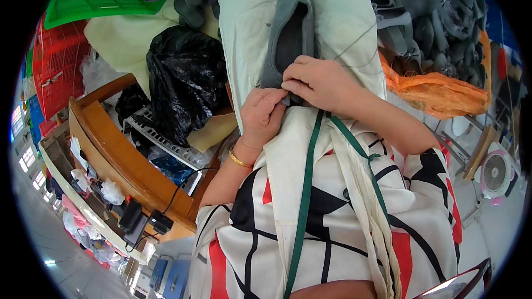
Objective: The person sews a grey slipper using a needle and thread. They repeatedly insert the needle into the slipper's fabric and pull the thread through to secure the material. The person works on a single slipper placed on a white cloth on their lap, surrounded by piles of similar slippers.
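Observation:
A dark grey slip-on shoe (274, 50) lies on a padded surface covered in pale cloth (343, 11), its opening facing up. Both my hands meet at the shoe's near end. My left hand (262, 113), with a gold bangle at the wrist, is closed on the shoe's edge. From the right, my right hand (317, 82) pinches at the same spot with thumb and forefinger together; whatever is between those fingertips is too small to make out. A thin dark thread (357, 39) trails over the cloth to the right of the hand.
Piles of grey shoes (443, 27) lie at the far right, above an orange sack (438, 91). At left are a black plastic bag (185, 77), a wooden drawer frame (133, 149), a green basket (100, 0) and a red crate (58, 63). A fan (495, 173) stands right.

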`<state>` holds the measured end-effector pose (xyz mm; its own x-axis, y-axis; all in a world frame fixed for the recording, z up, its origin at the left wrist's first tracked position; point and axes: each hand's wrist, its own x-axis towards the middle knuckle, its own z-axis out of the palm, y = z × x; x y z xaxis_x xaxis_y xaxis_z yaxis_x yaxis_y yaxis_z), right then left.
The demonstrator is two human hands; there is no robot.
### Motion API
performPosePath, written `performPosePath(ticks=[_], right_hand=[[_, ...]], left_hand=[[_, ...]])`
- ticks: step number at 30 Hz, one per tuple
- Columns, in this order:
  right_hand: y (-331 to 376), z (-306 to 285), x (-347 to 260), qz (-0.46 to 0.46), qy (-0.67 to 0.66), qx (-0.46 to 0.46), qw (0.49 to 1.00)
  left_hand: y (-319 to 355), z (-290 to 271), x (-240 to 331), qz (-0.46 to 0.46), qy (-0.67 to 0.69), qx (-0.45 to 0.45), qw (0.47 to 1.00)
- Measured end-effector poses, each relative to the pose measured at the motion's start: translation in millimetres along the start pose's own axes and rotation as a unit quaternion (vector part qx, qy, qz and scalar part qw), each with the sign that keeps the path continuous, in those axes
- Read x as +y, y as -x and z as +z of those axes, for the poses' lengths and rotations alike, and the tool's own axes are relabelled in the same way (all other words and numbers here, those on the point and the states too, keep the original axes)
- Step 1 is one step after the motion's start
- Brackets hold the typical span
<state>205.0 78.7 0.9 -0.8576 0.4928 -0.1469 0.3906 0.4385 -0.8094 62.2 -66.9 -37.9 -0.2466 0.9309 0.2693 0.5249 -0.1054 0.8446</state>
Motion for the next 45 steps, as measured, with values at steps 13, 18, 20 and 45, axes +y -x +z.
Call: performPosePath(ticks=[13,18,20,45], right_hand=[[-5,30,10,-0.161,0.128,0.037,0.978],[-31,24,-15,-0.227,0.095,0.150,0.958],[-39,16,-6,-0.196,0.135,0.157,0.959],[-34,-52,-19,0.137,-0.487,-0.065,0.860]], left_hand=[[4,1,-5,0.009,-0.013,-0.012,1.000],[3,6,-11,0.092,-0.033,-0.048,0.994],[-2,2,-6,0.049,-0.027,-0.054,0.997],[-13,-10,4,-0.027,-0.031,-0.112,0.993]])
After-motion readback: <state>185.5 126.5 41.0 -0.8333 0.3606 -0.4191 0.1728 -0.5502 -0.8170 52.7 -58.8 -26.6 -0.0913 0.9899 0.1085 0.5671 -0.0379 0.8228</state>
